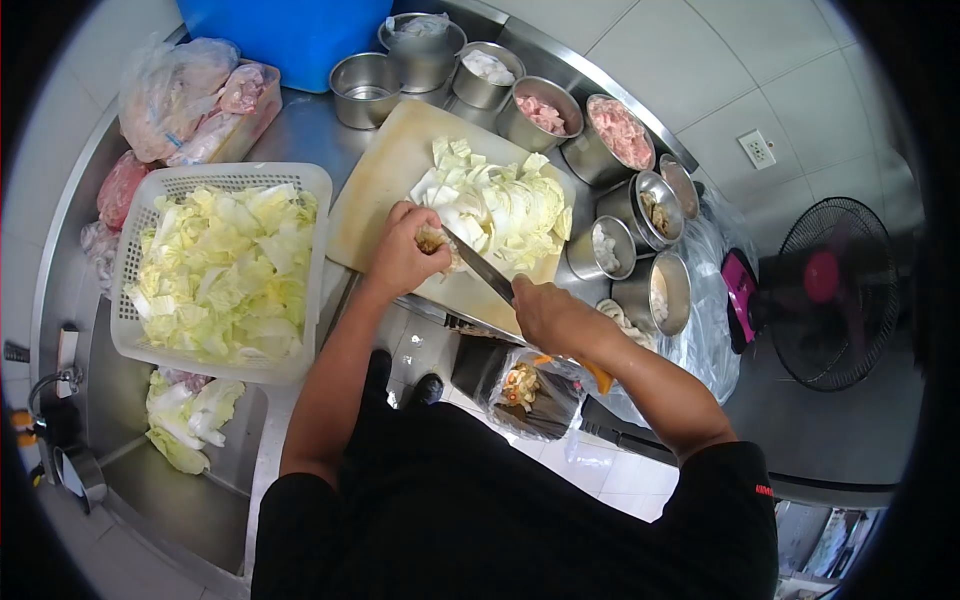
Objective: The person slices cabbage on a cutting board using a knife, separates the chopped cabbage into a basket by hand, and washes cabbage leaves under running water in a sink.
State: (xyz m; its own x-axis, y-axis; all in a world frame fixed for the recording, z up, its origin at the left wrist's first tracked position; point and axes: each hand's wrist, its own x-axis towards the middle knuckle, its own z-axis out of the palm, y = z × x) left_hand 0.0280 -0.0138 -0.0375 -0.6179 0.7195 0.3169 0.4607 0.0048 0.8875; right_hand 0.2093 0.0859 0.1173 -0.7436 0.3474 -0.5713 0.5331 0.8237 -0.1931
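My right hand is wrapped around the orange handle of a knife. Its blade points up and left toward my left hand, whose fingers are closed around a brownish cabbage stub; the fingers partly hide it. Both hands are over the near edge of a worn cutting board. Just beyond the blade, sliced pale-green cabbage lies heaped on the board.
Left of the board, a white perforated basket of cut cabbage straddles the sink, where loose leaves lie. Metal pots curve around the back and right, several holding meat. A lined waste bin stands below; a black fan is right.
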